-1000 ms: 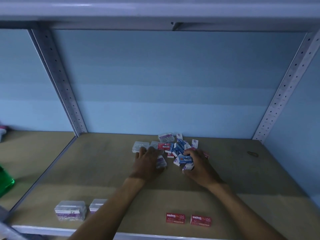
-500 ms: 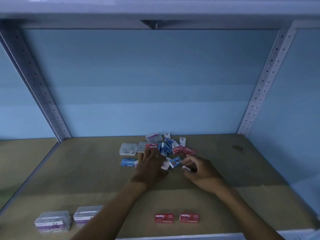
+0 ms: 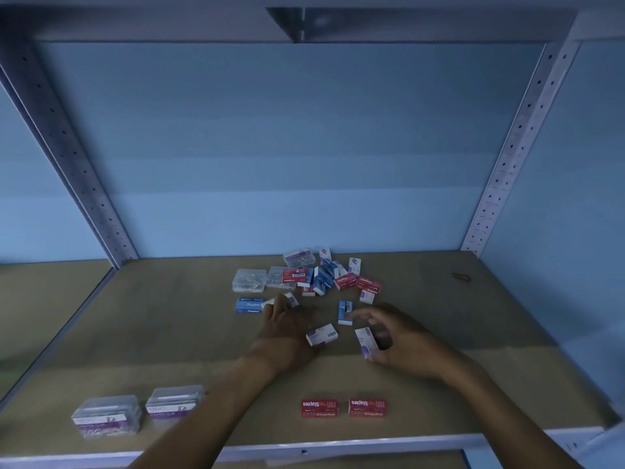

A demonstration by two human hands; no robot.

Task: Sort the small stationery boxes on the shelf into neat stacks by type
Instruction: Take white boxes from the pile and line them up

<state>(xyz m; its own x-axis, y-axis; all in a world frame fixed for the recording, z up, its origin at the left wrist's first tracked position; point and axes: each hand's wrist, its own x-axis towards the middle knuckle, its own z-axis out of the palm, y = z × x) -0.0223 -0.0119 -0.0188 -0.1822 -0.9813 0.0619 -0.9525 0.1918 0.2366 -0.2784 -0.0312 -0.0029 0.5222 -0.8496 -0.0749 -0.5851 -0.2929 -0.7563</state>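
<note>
Left hand (image 3: pixel 287 328) flat, fingers spread, holding nothing; right hand (image 3: pixel 397 343) pinching small white-and-purple cardboard box (image 3: pixel 366 341). Best paired with matching box (image 3: pixel 322 334) at nine o'clock, edges squared.

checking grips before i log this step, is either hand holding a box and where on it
The right hand pinches a small white and purple box by its long sides, thumb below. The left hand lies flat beside another such box, gripping nothing.
</note>
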